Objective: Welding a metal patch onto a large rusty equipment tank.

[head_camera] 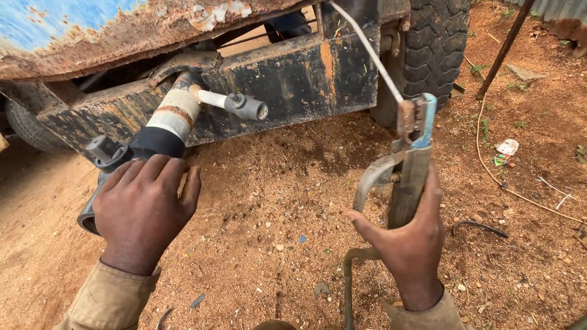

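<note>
My left hand rests over the near end of a black and white cylinder that pokes out from under a rusty vehicle frame. A grey valve fitting sticks out sideways from the cylinder. My right hand grips the handle of a welding electrode holder, its lever beside my thumb. A thin welding rod is clamped in the holder's jaws and slants up and left across the frame.
Reddish dirt ground with pebbles lies below. A black tyre stands at the upper right, with a thin dark pole leaning beside it. A cable runs over the dirt at right; the holder's cable trails down.
</note>
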